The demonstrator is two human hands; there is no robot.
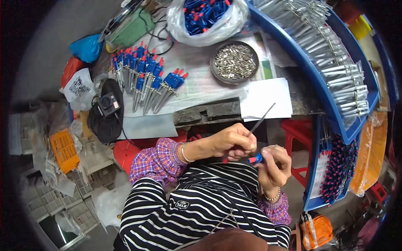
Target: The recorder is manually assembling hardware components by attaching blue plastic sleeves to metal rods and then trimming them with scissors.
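Here, left hand [234, 141] pinched around a thin metal rod [261, 118], right hand [274, 165] closed on its blue-and-red plug [255, 159].

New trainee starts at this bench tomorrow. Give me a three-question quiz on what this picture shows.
1. True or false: the bowl holds small metal pieces.
2. What does the right hand pinch? A) a blue part with a red tip B) a screwdriver C) a coin
3. Fill in: the left hand holds a thin metal ____ pointing up toward the table.

Key: 1 true; 2 A, the blue part; 3 rod.
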